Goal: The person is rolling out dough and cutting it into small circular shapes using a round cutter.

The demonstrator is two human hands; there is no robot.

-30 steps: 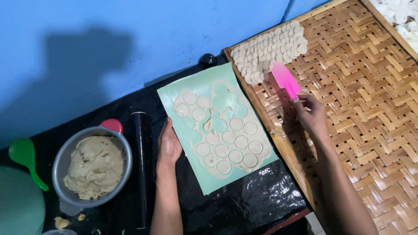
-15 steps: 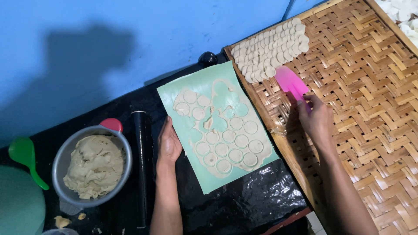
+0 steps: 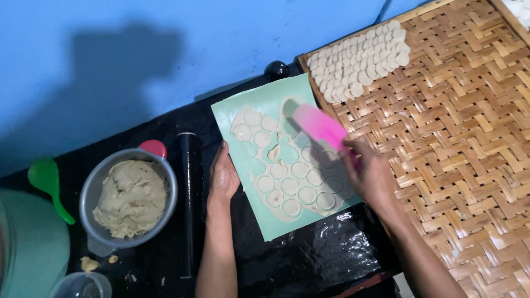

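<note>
Two hands: left hand [image 3: 223, 177] flat, fingers released; right hand [image 3: 371, 175] grasping pink spatula [image 3: 322, 126].

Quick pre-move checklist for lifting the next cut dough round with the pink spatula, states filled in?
1. Left hand pinning the pale green mat by its left edge: ok.
2. Right hand gripping the pink spatula: ok.
3. Spatula blade over the rolled dough sheet: ok; contact cannot tell, blurred.
4. Cut rounds left on the sheet: ok.
5. Bare space on the woven bamboo tray below the rows of dough discs: ok.
6. Black rolling pin apart from the mat: ok.
</note>
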